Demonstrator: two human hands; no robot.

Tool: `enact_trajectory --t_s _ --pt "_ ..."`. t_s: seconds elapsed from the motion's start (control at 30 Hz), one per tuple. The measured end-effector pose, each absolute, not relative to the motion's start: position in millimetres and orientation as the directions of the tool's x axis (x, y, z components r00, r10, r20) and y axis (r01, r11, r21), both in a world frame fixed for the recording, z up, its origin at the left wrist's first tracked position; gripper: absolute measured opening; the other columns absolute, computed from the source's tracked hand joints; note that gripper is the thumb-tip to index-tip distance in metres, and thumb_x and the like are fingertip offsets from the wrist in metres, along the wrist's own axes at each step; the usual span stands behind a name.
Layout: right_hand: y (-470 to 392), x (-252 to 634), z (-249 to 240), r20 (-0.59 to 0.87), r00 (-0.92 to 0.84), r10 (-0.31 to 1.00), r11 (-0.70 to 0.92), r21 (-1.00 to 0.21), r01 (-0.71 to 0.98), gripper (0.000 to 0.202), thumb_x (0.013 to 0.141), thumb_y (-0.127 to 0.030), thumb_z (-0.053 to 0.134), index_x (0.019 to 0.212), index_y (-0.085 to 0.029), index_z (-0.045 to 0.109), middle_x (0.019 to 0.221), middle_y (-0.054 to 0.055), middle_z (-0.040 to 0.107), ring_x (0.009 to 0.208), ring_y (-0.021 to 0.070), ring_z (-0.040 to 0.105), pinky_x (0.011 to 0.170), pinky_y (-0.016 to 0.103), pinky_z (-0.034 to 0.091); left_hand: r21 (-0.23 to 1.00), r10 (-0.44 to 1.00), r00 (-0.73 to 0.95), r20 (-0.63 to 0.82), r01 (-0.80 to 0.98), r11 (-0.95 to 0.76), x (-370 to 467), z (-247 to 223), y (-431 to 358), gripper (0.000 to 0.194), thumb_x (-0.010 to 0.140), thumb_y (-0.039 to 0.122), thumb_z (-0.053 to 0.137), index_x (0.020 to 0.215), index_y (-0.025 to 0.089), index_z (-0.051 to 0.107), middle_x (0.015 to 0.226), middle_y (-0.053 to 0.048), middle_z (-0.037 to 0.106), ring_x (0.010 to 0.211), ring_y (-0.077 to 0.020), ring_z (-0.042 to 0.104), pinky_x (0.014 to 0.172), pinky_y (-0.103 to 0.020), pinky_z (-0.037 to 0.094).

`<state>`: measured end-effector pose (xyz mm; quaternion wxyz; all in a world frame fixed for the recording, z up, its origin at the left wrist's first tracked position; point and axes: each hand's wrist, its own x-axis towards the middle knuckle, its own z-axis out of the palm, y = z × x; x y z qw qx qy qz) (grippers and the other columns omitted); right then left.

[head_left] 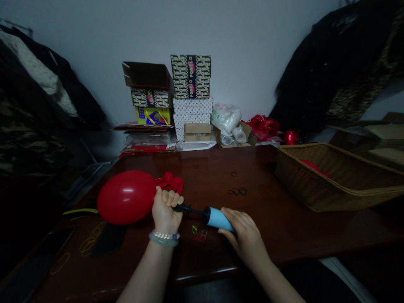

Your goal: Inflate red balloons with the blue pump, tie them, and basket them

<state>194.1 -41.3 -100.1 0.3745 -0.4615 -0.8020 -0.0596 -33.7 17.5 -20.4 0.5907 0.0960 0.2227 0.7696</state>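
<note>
An inflated red balloon (126,197) lies to the left of my left hand (166,210), at whose thumb side its neck end is hidden. My left hand is closed round the black handle end of a hand pump. The pump's black rod runs right into its light blue barrel (221,219). Around that barrel my right hand (243,231) is wrapped, thumb below and fingers on top. Behind my left hand sits a pile of limp red balloons (172,182). Small green and red bands (200,234) lie below the pump.
A wicker basket (318,202) with something red inside stands at the right of the brown table (202,164). Dark bands (237,192) lie mid-table. Yellow bands (90,242) and a dark phone (109,239) are at left. Stacked boxes (192,111) stand by the wall.
</note>
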Motion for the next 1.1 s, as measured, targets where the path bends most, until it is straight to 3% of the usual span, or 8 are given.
enact_trajectory --t_s 0.27,0.7,1.1 --pt "-35 216 -99 0.627 -0.310 0.715 0.545 -0.223 0.808 0.046 0.090 -0.035 0.060 0.133 -0.019 0.051 0.127 0.011 0.064 0.117 0.0256 0.060 0.099 0.045 0.048 0.446 0.935 -0.342 -0.094 -0.854 -0.267 -64 -11 21 0.051 0.096 0.033 0.044 0.052 0.019 0.024 0.038 0.007 0.026 0.033 -0.0067 0.028 0.041 -0.022 0.030" --pt "-33 232 -92 0.660 -0.335 0.673 0.567 -0.168 0.806 0.045 0.092 -0.037 0.057 0.133 -0.020 0.052 0.125 0.011 0.066 0.114 0.0261 0.062 0.095 0.045 0.050 0.413 0.950 -0.305 -0.068 -0.875 -0.251 -42 -18 14 0.052 0.094 0.035 0.048 0.053 0.019 0.021 0.040 0.007 0.024 0.034 -0.0059 0.030 0.043 -0.022 0.031" --pt "-40 199 -98 0.661 -0.290 0.692 0.554 -0.230 0.800 0.045 0.091 -0.036 0.058 0.132 -0.019 0.053 0.123 0.012 0.066 0.112 0.0263 0.063 0.095 0.046 0.049 0.435 0.960 -0.258 -0.110 -0.881 -0.187 -4 -27 7 0.050 0.092 0.033 0.054 0.054 0.019 0.024 0.041 0.008 0.023 0.035 -0.0061 0.026 0.043 -0.023 0.029"
